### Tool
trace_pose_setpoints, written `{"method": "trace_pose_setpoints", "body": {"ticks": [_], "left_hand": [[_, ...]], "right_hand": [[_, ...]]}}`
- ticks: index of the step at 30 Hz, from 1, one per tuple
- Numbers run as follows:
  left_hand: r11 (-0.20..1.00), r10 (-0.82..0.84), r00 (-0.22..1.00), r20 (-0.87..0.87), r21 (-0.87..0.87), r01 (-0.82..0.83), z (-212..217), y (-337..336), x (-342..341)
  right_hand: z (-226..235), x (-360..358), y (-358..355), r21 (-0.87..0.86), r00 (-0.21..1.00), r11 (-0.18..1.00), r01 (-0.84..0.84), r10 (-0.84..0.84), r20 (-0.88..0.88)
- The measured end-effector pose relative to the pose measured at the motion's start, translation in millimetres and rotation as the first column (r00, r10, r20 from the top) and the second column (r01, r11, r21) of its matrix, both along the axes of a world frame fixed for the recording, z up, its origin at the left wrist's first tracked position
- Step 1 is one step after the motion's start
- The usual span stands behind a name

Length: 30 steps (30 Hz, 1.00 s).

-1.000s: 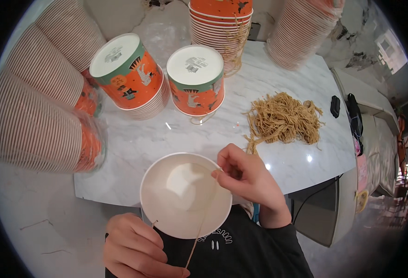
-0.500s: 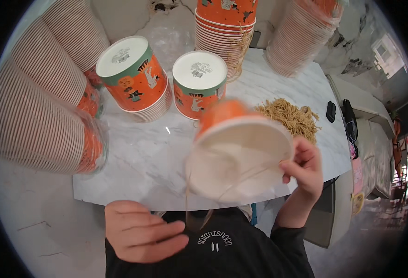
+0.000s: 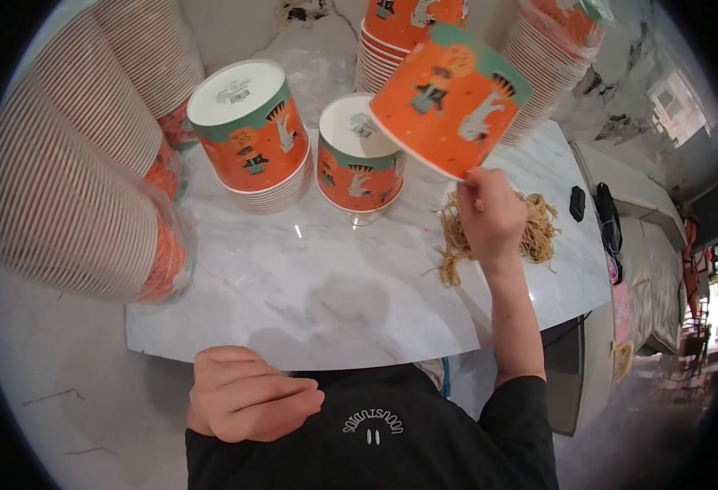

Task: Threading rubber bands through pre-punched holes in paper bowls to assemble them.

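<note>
Raised over the far right part of the table, an orange paper bucket (image 3: 449,98) with a green band hangs tilted, base upward. My right hand (image 3: 496,214) is closed on its rim at the lower right corner. Directly beneath that hand lies a heap of tan cords (image 3: 541,229), partly covered by it. My left hand (image 3: 257,394) stays low, in front of the table's near edge. Its fingers are curled together; the thumb side is hidden, so I cannot make out whether anything thin is between them.
Upside-down buckets stand on the marble-patterned table (image 3: 236,327): a nested stack (image 3: 257,155) and a lower one (image 3: 357,184) beside it. Plastic-wrapped stacks (image 3: 73,196) line the left; another wrapped stack (image 3: 542,73) and a tall stack (image 3: 379,61) stand behind. A small black object (image 3: 577,203) lies far right.
My right hand has lifted the bucket up and away, turning its open mouth from facing me to downward. A cord that hung near my left hand no longer shows there. The left hand has hardly moved.
</note>
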<state>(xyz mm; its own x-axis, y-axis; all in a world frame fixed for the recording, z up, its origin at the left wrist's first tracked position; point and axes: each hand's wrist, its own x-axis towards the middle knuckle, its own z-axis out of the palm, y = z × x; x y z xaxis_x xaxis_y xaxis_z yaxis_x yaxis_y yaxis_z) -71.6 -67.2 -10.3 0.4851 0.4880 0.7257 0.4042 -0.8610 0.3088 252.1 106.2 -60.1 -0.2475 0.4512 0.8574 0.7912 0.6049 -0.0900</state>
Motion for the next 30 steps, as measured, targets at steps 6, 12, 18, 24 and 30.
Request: {"method": "trace_pose_setpoints", "body": {"ticks": [6,12,18,24,30], "left_hand": [[1.0,-0.018,1.0,0.02,-0.025,0.018,-4,-9,-15],[0.998,-0.003,1.0,-0.002,-0.062,0.003,-2,-14,-27],[0.996,-0.055,0.998,0.022,-0.065,0.056,-13,-11,-36],[0.995,-0.011,0.998,0.056,-0.099,0.016,-16,-7,-27],[0.991,0.019,0.999,0.035,-0.136,-0.014,-11,-4,-23]], "right_hand": [[-13,-42,24,0.032,0.983,0.998,-0.045,0.039,0.182],[-18,-60,30,0.046,0.967,0.997,-0.06,0.047,0.252],[-8,-72,23,0.027,0.974,0.995,-0.094,0.086,0.211],[0,-80,32,0.031,0.994,0.996,-0.087,0.084,0.073],[-1,-76,28,-0.043,0.976,0.996,-0.075,0.082,0.204]]}}
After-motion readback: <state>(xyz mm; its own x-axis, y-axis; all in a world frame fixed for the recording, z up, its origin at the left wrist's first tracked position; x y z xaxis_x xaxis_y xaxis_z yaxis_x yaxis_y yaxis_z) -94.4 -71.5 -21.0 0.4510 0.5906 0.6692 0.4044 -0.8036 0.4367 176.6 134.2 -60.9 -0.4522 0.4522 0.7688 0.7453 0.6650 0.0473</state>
